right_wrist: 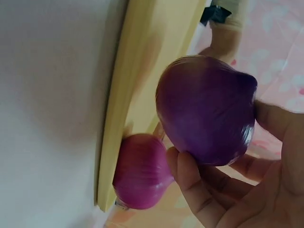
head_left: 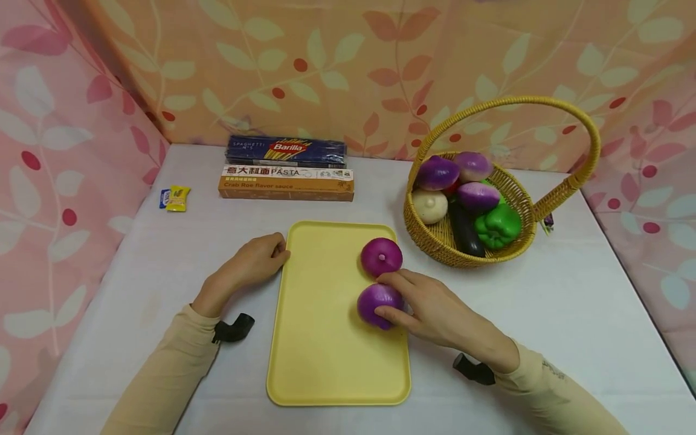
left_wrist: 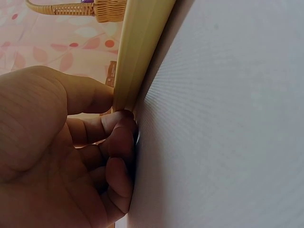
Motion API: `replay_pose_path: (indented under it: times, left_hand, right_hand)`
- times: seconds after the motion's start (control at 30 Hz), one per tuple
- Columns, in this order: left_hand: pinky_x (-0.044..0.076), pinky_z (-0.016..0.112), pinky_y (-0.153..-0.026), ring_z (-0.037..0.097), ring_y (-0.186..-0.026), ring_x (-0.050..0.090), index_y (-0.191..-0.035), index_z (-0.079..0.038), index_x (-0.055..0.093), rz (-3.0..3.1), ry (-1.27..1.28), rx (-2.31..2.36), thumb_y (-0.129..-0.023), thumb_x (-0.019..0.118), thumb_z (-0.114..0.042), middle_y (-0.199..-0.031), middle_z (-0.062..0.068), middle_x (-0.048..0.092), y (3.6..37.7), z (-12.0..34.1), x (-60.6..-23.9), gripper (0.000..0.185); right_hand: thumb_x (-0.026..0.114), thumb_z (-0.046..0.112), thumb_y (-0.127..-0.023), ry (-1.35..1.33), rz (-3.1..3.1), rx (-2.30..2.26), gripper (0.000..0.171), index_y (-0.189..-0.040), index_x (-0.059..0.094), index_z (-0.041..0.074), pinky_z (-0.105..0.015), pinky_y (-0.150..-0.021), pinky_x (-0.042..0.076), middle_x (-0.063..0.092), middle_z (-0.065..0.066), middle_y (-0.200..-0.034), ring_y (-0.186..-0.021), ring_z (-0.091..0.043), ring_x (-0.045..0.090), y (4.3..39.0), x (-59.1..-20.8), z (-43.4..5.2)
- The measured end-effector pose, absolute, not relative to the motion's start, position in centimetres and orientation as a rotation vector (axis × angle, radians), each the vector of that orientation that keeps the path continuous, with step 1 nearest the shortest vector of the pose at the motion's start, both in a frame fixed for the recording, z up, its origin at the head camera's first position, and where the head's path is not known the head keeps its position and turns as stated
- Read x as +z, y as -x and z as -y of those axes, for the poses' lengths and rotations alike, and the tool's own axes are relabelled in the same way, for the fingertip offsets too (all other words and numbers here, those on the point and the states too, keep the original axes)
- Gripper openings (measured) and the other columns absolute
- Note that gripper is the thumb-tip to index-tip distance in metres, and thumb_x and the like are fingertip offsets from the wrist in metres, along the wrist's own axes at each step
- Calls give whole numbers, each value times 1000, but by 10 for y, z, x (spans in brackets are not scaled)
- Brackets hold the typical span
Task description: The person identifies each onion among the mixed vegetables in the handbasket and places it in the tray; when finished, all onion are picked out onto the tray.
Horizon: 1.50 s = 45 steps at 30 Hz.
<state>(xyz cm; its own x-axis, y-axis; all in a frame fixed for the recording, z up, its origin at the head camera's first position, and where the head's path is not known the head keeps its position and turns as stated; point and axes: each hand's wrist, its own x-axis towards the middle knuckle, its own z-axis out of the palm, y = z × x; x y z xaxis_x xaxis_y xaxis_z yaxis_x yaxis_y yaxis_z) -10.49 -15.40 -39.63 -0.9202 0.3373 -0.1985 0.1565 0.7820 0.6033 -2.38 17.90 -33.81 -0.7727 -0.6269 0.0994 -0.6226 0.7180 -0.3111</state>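
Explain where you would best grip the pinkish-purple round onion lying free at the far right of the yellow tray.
Probably from above, fingers spanning the round sides of the pinkish-purple onion: its stem end faces up, its top is clear, while the right hand and darker purple onion crowd its near side.

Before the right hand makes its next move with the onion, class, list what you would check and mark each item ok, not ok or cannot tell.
1. Right hand grips the near onion: ok.
2. Near onion resting flat on the yellow tray: cannot tell.
3. Far onion lies on the tray: ok.
4. Left hand touches the tray's left edge: ok.
5. Basket stands apart from the tray: ok.
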Motion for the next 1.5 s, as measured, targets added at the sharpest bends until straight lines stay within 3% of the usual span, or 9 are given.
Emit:
replay_pose_path:
  times: [0.13,0.47,0.63,0.77,1.5]
  left_hand:
    - [34,29,-61,16,-67,45,-90,-6,55,-2676,-382,877,-97,54,-18,-72,2,48,104,154,-395,14]
    - [34,29,-60,16,-67,44,-89,-6,55,-2676,-389,883,-97,54,-17,-72,2,47,105,154,-397,14]
    - [34,29,-60,16,-67,45,-89,-6,55,-2675,-387,887,-97,54,-17,-72,2,47,104,154,-396,14]
    - [35,28,-60,16,-67,45,-89,-6,55,-2681,-377,879,-97,54,-18,-72,2,47,104,153,-396,14]
    - [33,28,-60,16,-67,44,-89,-6,55,-2682,-387,877,-97,54,-17,-71,2,47,103,153,-394,14]
  right_hand:
    - [68,45,-89,1087,-2906,-520,43,-120,58,17,-29,-79,54,62,3,-105,-87,-7,62,23,-343,-177]
    - [72,37,-87,1324,-3096,-455,38,-118,66,16,-38,-88,52,63,-8,-114,-102,-22,63,29,-353,-174]
    - [80,42,-77,1378,-3072,-360,56,-124,64,16,-41,-90,52,60,-14,-124,-109,-27,61,29,-352,-176]
    - [85,37,-71,1389,-3039,-323,65,-127,61,13,-40,-91,53,57,-16,-126,-112,-29,59,28,-354,-177]
    - [78,37,-80,1294,-3108,-293,58,-129,60,14,-44,-88,53,61,-15,-127,-111,-30,61,36,-349,-181]
